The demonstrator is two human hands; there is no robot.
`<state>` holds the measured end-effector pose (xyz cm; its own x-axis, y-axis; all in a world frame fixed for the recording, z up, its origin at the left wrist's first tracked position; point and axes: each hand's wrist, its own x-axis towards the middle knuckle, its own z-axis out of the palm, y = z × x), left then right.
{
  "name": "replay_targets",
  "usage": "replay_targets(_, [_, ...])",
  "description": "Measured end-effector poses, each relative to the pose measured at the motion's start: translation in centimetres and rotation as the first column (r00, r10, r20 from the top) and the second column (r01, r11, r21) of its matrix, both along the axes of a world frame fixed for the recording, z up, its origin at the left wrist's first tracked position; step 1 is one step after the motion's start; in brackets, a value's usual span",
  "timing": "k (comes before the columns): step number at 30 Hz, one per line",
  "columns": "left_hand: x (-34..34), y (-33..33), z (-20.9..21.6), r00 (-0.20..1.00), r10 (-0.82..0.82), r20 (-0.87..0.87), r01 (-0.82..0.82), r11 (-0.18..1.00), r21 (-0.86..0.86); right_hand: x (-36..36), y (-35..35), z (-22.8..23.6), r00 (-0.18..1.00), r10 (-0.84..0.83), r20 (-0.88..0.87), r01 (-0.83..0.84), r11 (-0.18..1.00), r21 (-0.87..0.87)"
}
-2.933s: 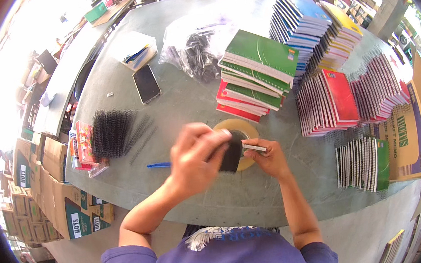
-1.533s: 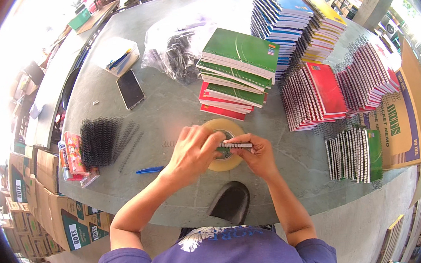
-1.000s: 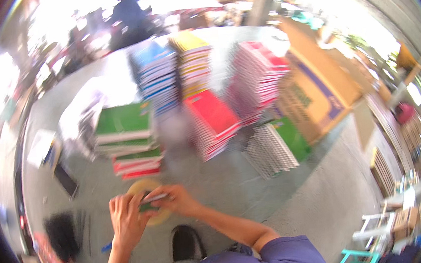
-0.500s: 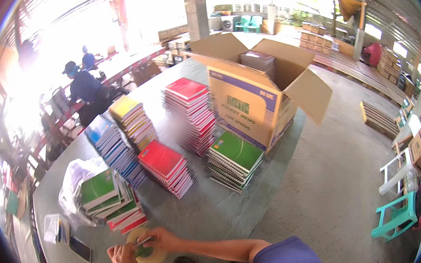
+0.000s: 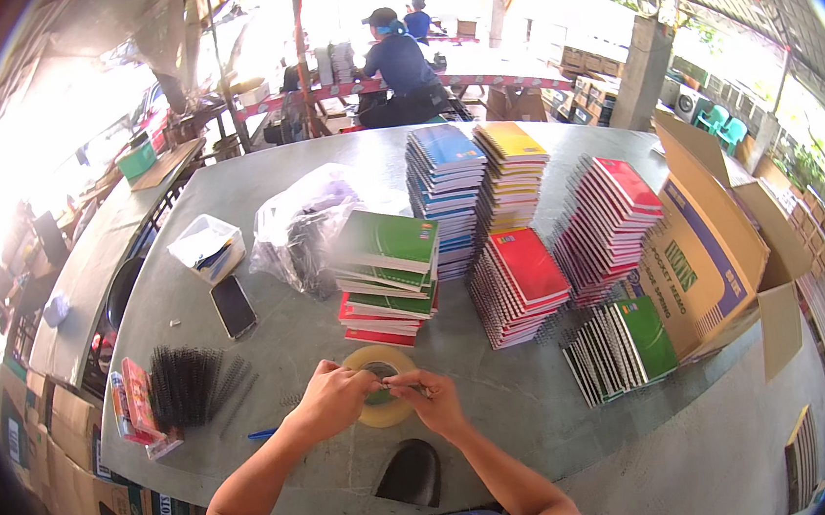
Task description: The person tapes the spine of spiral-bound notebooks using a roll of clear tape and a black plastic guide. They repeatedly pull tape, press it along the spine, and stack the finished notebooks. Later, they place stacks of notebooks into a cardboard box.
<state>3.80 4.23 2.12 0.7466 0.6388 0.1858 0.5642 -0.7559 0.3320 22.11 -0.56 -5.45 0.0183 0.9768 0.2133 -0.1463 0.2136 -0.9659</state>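
My left hand and my right hand meet fingertip to fingertip, both closed in a pinch. Something small sits between the fingers, too hidden to name. Right under them a roll of clear tape lies flat on the grey table. Just beyond the roll stands an uneven stack of green and red spiral notebooks. A dark rounded object lies close to me, below the hands. A blue pen rests by my left forearm.
Stacks of blue, yellow, red and green notebooks stand right, beside an open carton. Left are black spiral wires, a phone, a white container and a plastic bag. A person sits beyond.
My view has swung left, so the stacks and carton now appear farther right. Both hands stay over the tape roll, now with fingertips together; the small thing in them is harder to see.
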Motion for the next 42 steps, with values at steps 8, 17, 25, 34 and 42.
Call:
replay_targets(8, [2.4, -0.7, 1.6, 0.981, 0.032, 0.194, -0.084, 0.961, 0.265, -0.4, 0.5, 1.3, 0.99, -0.135, 0.042, 0.129, 0.983, 0.132])
replay_targets(17, [1.1, -0.4, 1.3, 0.988, 0.081, 0.129, -0.118, 0.942, 0.314, 0.2, 0.8, 0.4, 0.981, -0.021, 0.194, -0.002, 0.993, 0.115])
replay_targets(25, [1.2, -0.3, 0.8, 0.987, 0.044, 0.154, -0.089, 0.951, 0.295, 0.5, 0.4, 0.8, 0.984, -0.017, 0.176, 0.007, 0.998, 0.059])
replay_targets(34, [1.5, 0.2, -0.4, 0.991, 0.008, 0.134, -0.049, 0.952, 0.301, 0.6, -0.2, 0.5, 0.995, -0.097, 0.004, 0.097, 0.995, 0.027])
replay_targets(42, [2.3, -0.2, 0.4, 0.988, -0.009, 0.153, -0.033, 0.963, 0.268, 2.0, -0.6, 2.2, 0.792, -0.392, 0.468, 0.229, 0.901, 0.368])
